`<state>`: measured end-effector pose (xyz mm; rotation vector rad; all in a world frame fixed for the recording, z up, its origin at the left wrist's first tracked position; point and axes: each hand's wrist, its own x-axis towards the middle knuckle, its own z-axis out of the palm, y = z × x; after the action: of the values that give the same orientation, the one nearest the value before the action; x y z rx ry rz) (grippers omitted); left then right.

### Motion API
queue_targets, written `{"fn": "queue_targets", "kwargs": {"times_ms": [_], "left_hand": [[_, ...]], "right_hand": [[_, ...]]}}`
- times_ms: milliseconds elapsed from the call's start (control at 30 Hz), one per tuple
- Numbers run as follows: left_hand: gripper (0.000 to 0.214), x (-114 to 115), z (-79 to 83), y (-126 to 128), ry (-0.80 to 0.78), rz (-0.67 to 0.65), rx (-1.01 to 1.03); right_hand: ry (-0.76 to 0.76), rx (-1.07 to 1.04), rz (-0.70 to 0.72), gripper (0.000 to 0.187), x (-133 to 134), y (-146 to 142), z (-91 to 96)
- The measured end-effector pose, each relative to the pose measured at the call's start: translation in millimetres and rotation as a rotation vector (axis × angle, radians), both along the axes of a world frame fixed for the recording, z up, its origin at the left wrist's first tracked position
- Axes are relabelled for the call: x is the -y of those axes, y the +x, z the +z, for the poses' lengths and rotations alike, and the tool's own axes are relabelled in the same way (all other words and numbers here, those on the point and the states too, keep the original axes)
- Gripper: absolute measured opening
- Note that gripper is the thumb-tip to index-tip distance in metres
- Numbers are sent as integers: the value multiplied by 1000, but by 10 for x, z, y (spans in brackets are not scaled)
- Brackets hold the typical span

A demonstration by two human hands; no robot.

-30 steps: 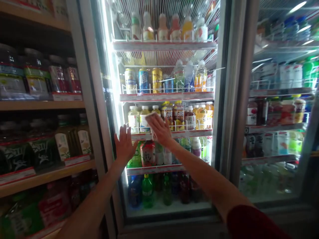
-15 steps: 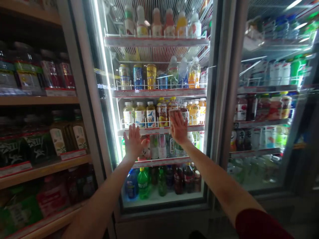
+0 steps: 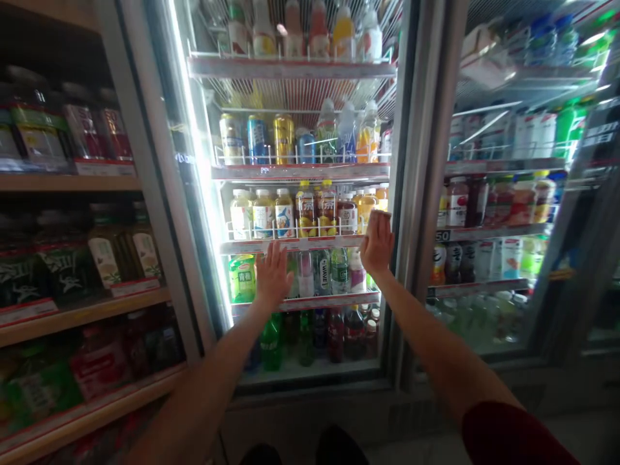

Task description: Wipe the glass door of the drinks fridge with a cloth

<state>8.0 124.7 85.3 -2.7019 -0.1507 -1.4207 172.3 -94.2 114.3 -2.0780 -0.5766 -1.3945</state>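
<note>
My left hand (image 3: 272, 274) is open, palm forward and fingers spread, up against the glass door (image 3: 300, 381) of a lit drinks cooler. It covers part of the lower bottle row, beside a green pack (image 3: 242, 278). Near the door's right side, my right hand (image 3: 378, 244) presses a small brownish cloth (image 3: 381, 214) to the glass. Only the cloth's top edge shows above the fingertips; the rest is hidden under the hand. Behind the glass, juice bottles (image 3: 347, 213) and yellow-capped tea bottles (image 3: 327, 208) stand on the middle shelf (image 3: 300, 243).
A metal door frame (image 3: 423, 194) runs upright right of my right hand, with another drinks cooler (image 3: 498, 232) beyond it. Wooden shelves (image 3: 92, 312) with bottles stand at the left. Dark shoes (image 3: 339, 445) show at the bottom.
My right hand has slid right across the glass with the cloth, from the middle bottles to near the door's right edge. My left hand has shifted slightly right. The view has moved a little.
</note>
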Motion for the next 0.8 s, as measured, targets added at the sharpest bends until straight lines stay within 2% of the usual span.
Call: {"fn": "queue_targets", "kwargs": {"times_ms": [67, 167, 233, 433, 500, 633, 667, 800], "left_hand": [[62, 106, 29, -1, 5, 6, -17], [61, 226, 53, 27, 7, 10, -30], [61, 271, 39, 43, 12, -1, -32], [65, 240, -145, -3, -30, -2, -37], [67, 198, -236, -40, -20, 3, -43], [68, 71, -388, -127, 1, 45, -64], [69, 33, -415, -153, -3, 62, -71], [70, -95, -510, -282, -24, 117, -108]], "right_hand": [[-27, 13, 12, 58, -3, -26, -65], [-271, 92, 135, 59, -146, -164, -226], [-358, 119, 174, 61, -212, -222, -301], [-129, 91, 107, 64, -218, -192, -332], [-219, 88, 161, 65, -317, -272, -401], [-554, 107, 325, 62, -573, -478, -517], [-569, 108, 327, 61, -618, -498, -510], [-463, 93, 259, 58, -735, -489, -470]]}}
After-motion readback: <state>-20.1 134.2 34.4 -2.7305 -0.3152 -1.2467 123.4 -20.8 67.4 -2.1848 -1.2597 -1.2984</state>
